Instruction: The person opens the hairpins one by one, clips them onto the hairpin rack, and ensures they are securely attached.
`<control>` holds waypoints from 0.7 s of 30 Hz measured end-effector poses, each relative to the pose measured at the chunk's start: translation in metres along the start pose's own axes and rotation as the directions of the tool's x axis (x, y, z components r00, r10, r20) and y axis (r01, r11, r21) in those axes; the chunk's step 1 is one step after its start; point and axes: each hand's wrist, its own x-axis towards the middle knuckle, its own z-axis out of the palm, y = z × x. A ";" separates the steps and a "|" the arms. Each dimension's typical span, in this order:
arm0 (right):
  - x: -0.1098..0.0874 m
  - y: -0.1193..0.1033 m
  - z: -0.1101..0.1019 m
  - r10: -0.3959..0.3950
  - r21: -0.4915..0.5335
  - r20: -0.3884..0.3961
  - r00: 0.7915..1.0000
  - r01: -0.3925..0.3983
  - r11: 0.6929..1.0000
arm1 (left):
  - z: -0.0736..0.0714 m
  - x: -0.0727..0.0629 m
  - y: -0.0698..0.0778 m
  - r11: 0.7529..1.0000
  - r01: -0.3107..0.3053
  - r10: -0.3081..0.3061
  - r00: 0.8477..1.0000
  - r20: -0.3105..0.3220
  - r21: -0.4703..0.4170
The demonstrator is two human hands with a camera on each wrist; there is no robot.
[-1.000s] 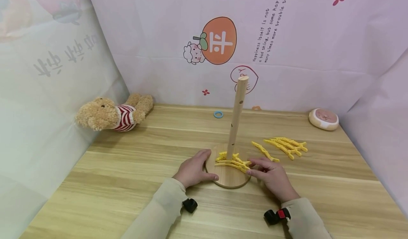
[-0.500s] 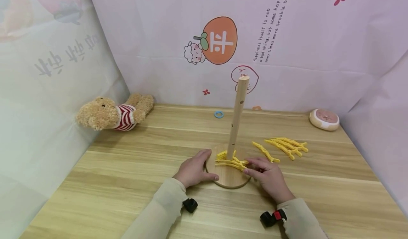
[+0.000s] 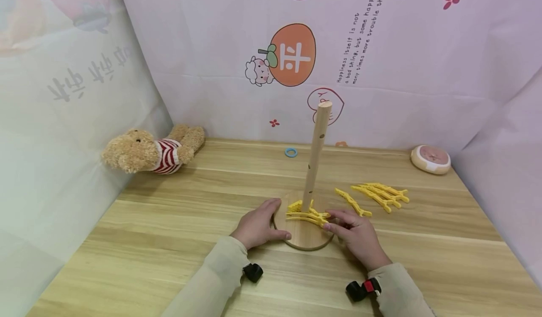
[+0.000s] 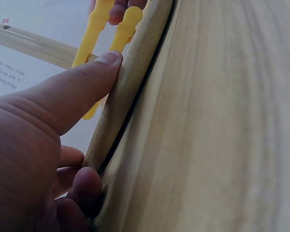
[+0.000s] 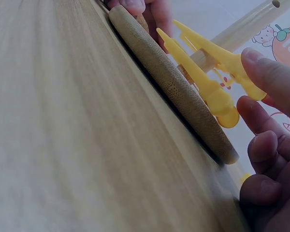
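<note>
A wooden post [image 3: 316, 152] with holes rises from a round wooden base [image 3: 307, 239]. My left hand [image 3: 259, 225] grips the base's left rim, thumb at the front and fingers around the side; its thumb lies along the rim in the left wrist view. On the base, around the foot of the post, lie several yellow forked plastic pieces [image 3: 302, 217]. My right hand [image 3: 357, 234] pinches the end of one yellow forked piece [image 5: 222, 58] between thumb and fingers over the right side of the base. Another yellow piece [image 5: 203, 84] lies right beside it, close along the rim.
Several more yellow forked pieces [image 3: 381, 194] lie to the right on the wooden table [image 3: 169, 241], with a single one [image 3: 352, 202] nearer the base. A blue ring [image 3: 290, 152] lies behind the post. A teddy bear [image 3: 154, 152] is at left, a round pink-topped device [image 3: 431, 159] at back right.
My right hand has shifted slightly left with the yellow piece, farther over the base, then stayed there. The left hand keeps its place on the rim.
</note>
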 end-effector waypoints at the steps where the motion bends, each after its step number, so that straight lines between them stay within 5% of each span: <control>1: 0.000 0.000 0.000 0.000 0.002 0.000 1.000 0.000 1.000 | 0.000 0.000 0.000 1.000 0.001 -0.001 1.000 0.000 0.000; 21: 0.000 -0.001 -0.004 0.093 0.089 0.013 0.996 -0.094 0.992 | 0.001 0.000 -0.002 1.000 0.003 -0.003 1.000 -0.001 -0.001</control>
